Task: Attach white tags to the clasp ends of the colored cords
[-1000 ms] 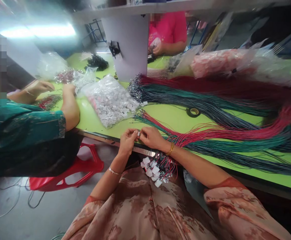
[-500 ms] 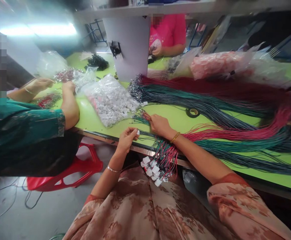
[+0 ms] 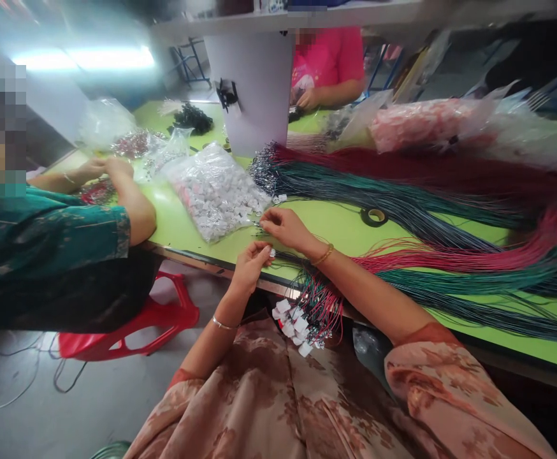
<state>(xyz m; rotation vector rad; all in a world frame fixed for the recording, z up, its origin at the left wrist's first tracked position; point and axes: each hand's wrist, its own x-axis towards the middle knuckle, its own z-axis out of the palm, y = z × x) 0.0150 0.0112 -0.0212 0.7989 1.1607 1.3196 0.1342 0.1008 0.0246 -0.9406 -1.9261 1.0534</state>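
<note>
Between the thumb and fingers of my left hand [image 3: 250,266] is a small white plastic connector [image 3: 273,253], with dark wire running from it to the right. My right hand [image 3: 289,229] is just above and to the right, its thumb and forefinger pinched at the metal-tipped wire ends [image 3: 255,233]; it seems to grip a wire there, though the fingers partly hide it. Long red wires [image 3: 422,256] and green wires [image 3: 426,280] stretch rightward beyond my right forearm. Below it, a bunch of wires with white connectors [image 3: 296,326] hangs over the table's front edge.
A clear bag of white connectors [image 3: 216,191] lies beyond my hands. A black tape roll [image 3: 374,217] sits near more wire bundles [image 3: 403,162]. Left, a co-worker in a green sleeve [image 3: 92,223] works by a red stool [image 3: 173,312]; another in pink [image 3: 340,60] sits opposite.
My right hand has moved left from the wire bundle to the wire tips. My left hand keeps the connector. The co-worker's hands on the left have come together.
</note>
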